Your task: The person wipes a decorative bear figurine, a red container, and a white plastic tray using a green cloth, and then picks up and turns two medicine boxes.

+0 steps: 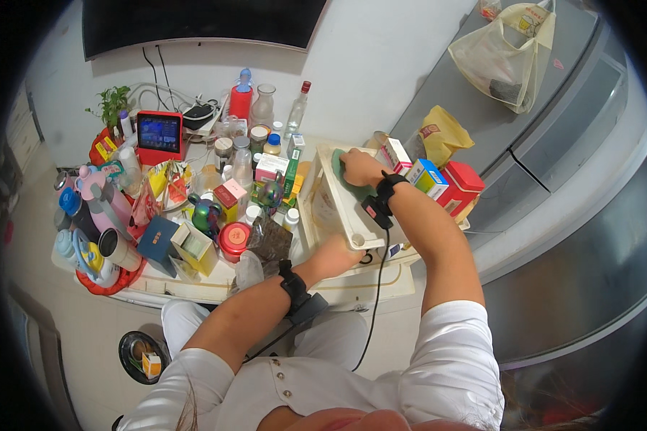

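Observation:
A tilted white plastic box (351, 218) is raised over the right part of the table. My left hand (338, 255) grips its near end from below, with the fingertips hidden behind the rim. My right hand (362, 166) reaches into the far end and presses a green cloth (354, 188) against the inside. Both wrists wear black straps with small devices, and a black cable (378, 301) hangs from the right one. Under the box, a pale tray (308, 215) shows partly, along with the dark loops of what may be scissors (366, 258).
Jars, bottles and boxes crowd the table (323, 293) on the left, with a glass bottle (296, 113) behind. Medicine boxes (427, 178) and a red box (460, 186) stand right of the box. A grey refrigerator (571, 258) borders the right side. A black bin (143, 356) sits on the floor.

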A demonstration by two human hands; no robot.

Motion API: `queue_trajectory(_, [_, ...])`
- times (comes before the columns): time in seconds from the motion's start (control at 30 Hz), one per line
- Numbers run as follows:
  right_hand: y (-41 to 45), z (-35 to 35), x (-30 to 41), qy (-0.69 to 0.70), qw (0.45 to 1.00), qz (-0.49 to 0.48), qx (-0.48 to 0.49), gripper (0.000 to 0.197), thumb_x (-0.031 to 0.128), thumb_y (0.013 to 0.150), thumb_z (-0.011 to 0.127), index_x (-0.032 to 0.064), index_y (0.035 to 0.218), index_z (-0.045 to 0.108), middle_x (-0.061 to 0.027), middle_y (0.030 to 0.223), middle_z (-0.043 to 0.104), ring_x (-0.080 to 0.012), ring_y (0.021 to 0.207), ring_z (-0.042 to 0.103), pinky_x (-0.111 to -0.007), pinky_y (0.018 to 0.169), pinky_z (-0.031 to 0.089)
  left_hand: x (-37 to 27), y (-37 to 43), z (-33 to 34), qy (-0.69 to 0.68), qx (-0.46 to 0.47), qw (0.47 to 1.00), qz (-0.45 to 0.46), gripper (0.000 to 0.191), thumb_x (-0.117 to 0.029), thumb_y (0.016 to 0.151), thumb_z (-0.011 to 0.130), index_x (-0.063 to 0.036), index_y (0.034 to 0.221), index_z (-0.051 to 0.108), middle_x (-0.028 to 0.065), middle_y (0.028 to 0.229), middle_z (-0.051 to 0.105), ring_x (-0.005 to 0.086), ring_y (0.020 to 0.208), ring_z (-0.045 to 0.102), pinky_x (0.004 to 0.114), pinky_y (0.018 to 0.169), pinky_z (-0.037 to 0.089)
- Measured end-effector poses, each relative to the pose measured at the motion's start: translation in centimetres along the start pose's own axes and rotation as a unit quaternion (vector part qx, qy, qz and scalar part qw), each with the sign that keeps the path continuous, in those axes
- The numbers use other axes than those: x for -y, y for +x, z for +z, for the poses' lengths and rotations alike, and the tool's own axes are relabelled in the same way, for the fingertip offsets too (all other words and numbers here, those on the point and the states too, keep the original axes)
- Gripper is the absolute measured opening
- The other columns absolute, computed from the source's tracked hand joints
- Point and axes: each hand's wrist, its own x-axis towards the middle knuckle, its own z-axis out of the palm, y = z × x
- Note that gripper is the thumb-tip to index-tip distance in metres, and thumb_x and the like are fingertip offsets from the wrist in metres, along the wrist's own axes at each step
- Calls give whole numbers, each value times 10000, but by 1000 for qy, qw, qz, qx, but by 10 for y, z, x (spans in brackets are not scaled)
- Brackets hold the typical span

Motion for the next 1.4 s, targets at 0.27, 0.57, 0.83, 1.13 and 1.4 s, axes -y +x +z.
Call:
queue_trajectory(0.27, [8, -9, -24, 188, 975, 39, -110, 254, 147, 755, 531, 24, 961, 616, -195, 1006, 620, -361, 946, 590, -411, 827, 465, -23, -8, -6, 4, 21, 1000, -22, 321, -266, 814, 605, -55, 1055, 619, 188, 945, 650, 321, 894, 619, 372, 782, 468])
queue_trajectory(0.57, [39, 8, -21, 32, 986, 107, -127, 245, 95, 797, 509, -26, 989, 601, -229, 1066, 582, -387, 969, 577, -421, 838, 470, -27, -12, -9, -43, 18, 999, 2, 240, -169, 784, 566, -22, 970, 598, 159, 871, 634, 280, 801, 585, 362, 746, 455])
queue_trajectory(0.83, [29, -4, 14, 167, 976, -56, -128, 240, 83, 767, 497, 42, 961, 633, -190, 1005, 604, -366, 968, 551, -410, 845, 447, -30, -14, -11, -45, 24, 999, -5, 241, -156, 781, 571, -14, 975, 592, 159, 882, 636, 274, 810, 588, 362, 763, 454])
queue_trajectory(1.13, [-18, 0, 29, 147, 974, -147, -91, 212, 208, 766, 499, 16, 773, 590, -186, 782, 582, -364, 770, 557, -420, 717, 453, -25, -10, -8, -28, 41, 999, -8, 327, -265, 803, 612, -45, 1045, 609, 180, 922, 650, 323, 845, 619, 377, 766, 470])
queue_trajectory(1.4, [-91, -23, 44, 186, 967, -165, 52, 253, 296, 781, 593, 52, 717, 572, -154, 750, 590, -307, 751, 575, -395, 689, 454, -6, 1, -1, -20, 47, 998, 44, 313, -200, 819, 604, -53, 1095, 592, 141, 989, 654, 290, 916, 613, 357, 800, 460])
